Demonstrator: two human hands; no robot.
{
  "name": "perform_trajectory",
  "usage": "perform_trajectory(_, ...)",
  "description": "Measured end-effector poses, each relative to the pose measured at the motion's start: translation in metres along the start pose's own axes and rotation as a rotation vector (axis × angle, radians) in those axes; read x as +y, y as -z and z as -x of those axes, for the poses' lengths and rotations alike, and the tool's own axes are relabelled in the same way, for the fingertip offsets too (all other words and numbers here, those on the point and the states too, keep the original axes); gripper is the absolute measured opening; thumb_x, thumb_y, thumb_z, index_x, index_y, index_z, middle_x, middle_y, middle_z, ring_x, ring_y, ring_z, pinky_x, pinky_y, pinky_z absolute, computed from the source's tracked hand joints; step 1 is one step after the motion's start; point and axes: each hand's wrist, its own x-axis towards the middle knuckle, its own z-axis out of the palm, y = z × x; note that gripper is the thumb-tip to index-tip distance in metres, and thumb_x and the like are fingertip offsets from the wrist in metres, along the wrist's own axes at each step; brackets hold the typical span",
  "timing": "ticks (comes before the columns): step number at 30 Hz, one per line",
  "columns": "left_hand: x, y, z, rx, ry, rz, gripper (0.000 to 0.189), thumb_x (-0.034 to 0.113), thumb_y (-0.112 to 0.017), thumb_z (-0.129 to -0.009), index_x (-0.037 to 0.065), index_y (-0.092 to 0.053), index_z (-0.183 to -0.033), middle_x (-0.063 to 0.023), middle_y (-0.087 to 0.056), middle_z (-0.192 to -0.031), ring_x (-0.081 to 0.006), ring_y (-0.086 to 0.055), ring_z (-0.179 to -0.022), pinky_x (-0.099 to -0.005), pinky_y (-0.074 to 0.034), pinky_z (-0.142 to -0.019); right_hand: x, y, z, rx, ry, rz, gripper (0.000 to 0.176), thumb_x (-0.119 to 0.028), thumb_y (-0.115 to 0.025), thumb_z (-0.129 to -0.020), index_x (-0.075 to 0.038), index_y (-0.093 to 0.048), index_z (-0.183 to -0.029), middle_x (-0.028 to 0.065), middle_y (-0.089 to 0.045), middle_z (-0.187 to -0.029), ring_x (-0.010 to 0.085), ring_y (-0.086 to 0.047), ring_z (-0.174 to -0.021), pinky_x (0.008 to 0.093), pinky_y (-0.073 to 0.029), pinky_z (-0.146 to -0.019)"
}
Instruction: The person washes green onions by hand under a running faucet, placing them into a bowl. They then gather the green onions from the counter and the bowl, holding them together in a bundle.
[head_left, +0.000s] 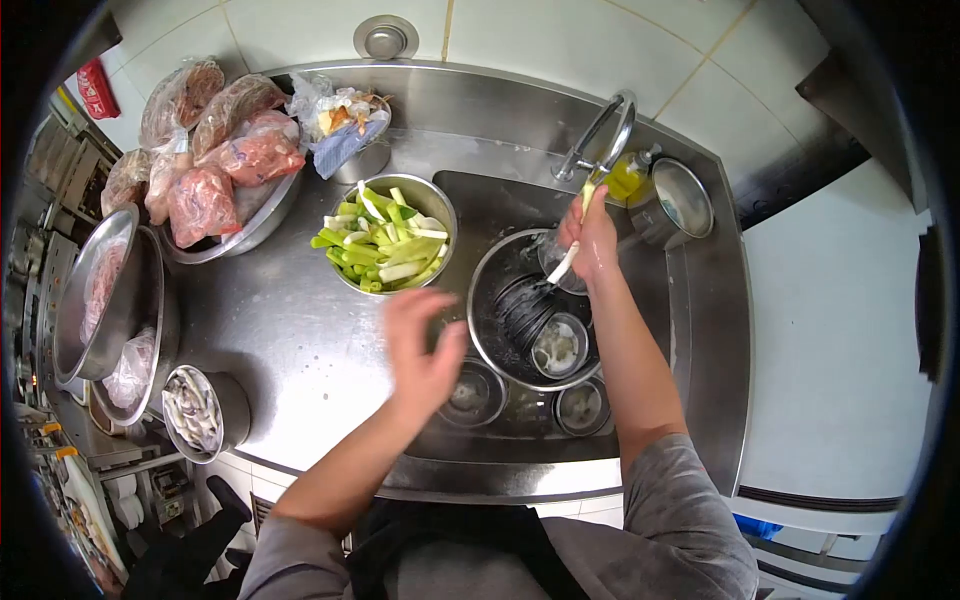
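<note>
My right hand (594,235) is wrapped around a green onion stalk (564,263), held at a slant just under the faucet (612,140). The stalk's white end hangs over a large metal bowl (480,330) in the sink, which has a smaller metal bowl (559,345) inside it. My left hand (425,340) is blurred by motion, between the counter and the sink. Its thumb and fingers are apart, and nothing shows in them. Just beyond it, a metal bowl (447,205) is heaped with cut green onion pieces (385,240).
Bagged meat (205,200) fills a wide bowl at the back left. Tilted bowls (85,330) and a pot of pale strips, perhaps seafood (192,410), stand at left. Scraps (345,125) top a container behind the onions. A metal pot (683,205) and yellow bottle (628,177) flank the faucet.
</note>
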Motion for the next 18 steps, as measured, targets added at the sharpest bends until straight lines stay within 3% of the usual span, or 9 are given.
perform_trajectory(2,0.013,-0.058,-0.028,-0.107,-0.010,0.255,0.012,0.007,-0.064,-0.082,0.004,-0.065,-0.094,-0.0109,-0.060,-0.096,-0.0294,-0.057,-0.094,-0.0350,-0.046,-0.082,-0.004,0.006,0.006,0.021,-0.030,0.066,0.038,-0.040,-0.040,-0.100,-0.008,-0.052,-0.083,-0.0009,-0.040,-0.055,0.0112,-0.036,-0.041,0.0281,-0.032,-0.040)
perform_trajectory(6,0.012,-0.180,-0.091,-0.346,0.471,0.689,0.039,0.023,-0.048,-0.098,0.005,-0.045,-0.132,-0.0107,-0.057,-0.107,-0.0214,-0.057,-0.099,-0.0308,-0.045,-0.087,0.016,-0.002,0.014,0.080,0.176,0.179,0.032,-0.032,-0.040,-0.101,-0.007,-0.058,-0.096,0.0032,-0.056,-0.076,0.0135,-0.054,-0.064,0.0267,-0.045,-0.059)
perform_trajectory(7,0.004,-0.206,-0.098,-0.417,0.608,0.824,0.039,0.025,-0.047,-0.098,0.005,-0.043,-0.132,-0.0103,-0.057,-0.108,-0.0198,-0.056,-0.099,-0.0313,-0.045,-0.087,0.011,-0.014,0.025,0.184,0.248,0.205,0.027,-0.020,-0.041,-0.099,-0.003,-0.057,-0.113,0.0091,-0.059,-0.099,0.0176,-0.057,-0.088,0.0274,-0.045,-0.078)
perform_trajectory(8,-0.004,-0.223,-0.103,-0.488,0.744,0.962,0.041,0.027,-0.046,-0.099,0.005,-0.040,-0.132,-0.0100,-0.057,-0.109,-0.0182,-0.056,-0.099,-0.0318,-0.046,-0.086,0.012,-0.004,0.020,0.175,0.242,0.210,0.027,-0.020,-0.041,-0.099,-0.003,-0.057,-0.113,0.0091,-0.059,-0.099,0.0176,-0.057,-0.088,0.0274,-0.045,-0.078)
perform_trajectory(11,-0.006,-0.233,-0.113,-0.387,0.848,1.193,0.030,0.024,-0.043,-0.099,0.002,-0.050,-0.118,-0.0134,-0.060,-0.104,-0.0193,-0.059,-0.093,-0.0337,-0.047,-0.082,0.005,0.014,0.015,0.269,0.605,1.085,0.041,-0.001,-0.042,-0.087,0.000,-0.049,-0.127,0.0211,-0.053,-0.118,0.0295,-0.051,-0.109,0.0363,-0.038,-0.096)
perform_trajectory(12,-0.014,-0.241,-0.116,-0.380,0.850,1.194,0.030,0.024,-0.043,-0.099,0.002,-0.050,-0.118,-0.0134,-0.060,-0.104,-0.0193,-0.059,-0.093,-0.0337,-0.047,-0.082,-0.001,0.001,0.025,0.264,0.602,1.088,0.041,-0.001,-0.042,-0.087,0.000,-0.049,-0.127,0.0211,-0.053,-0.118,0.0295,-0.051,-0.109,0.0363,-0.038,-0.096)
perform_trajectory(15,-0.048,-0.257,-0.118,-0.313,0.785,1.345,0.029,0.033,-0.045,-0.098,0.007,-0.055,-0.099,-0.0052,-0.060,-0.078,-0.0151,-0.056,-0.063,-0.0275,-0.047,-0.061,-0.002,-0.055,0.043,0.312,1.221,1.419,0.030,-0.007,-0.047,-0.089,-0.006,-0.059,-0.117,0.0176,-0.054,-0.117,0.0348,-0.053,-0.104,0.0438,-0.037,-0.095)
perform_trajectory(16,-0.050,-0.255,-0.114,-0.305,0.785,1.345,0.029,0.033,-0.045,-0.098,0.007,-0.055,-0.099,-0.0052,-0.060,-0.078,-0.0151,-0.056,-0.063,-0.0275,-0.047,-0.061,-0.001,-0.073,0.044,0.108,1.154,1.439,0.027,-0.007,-0.049,-0.088,-0.006,-0.060,-0.113,0.0166,-0.057,-0.110,0.0340,-0.054,-0.100,0.0429,-0.039,-0.091)
perform_trajectory(18,-0.053,-0.252,-0.100,-0.459,0.614,0.496,0.037,0.037,-0.042,-0.098,0.006,-0.056,-0.084,-0.0042,-0.057,-0.069,-0.0159,-0.051,-0.056,-0.0309,-0.043,-0.055,0.014,-0.112,0.032,-0.292,0.921,1.365,0.020,-0.010,-0.055,-0.085,-0.005,-0.062,-0.104,0.0153,-0.061,-0.089,0.0335,-0.059,-0.086,0.0413,-0.046,-0.078)
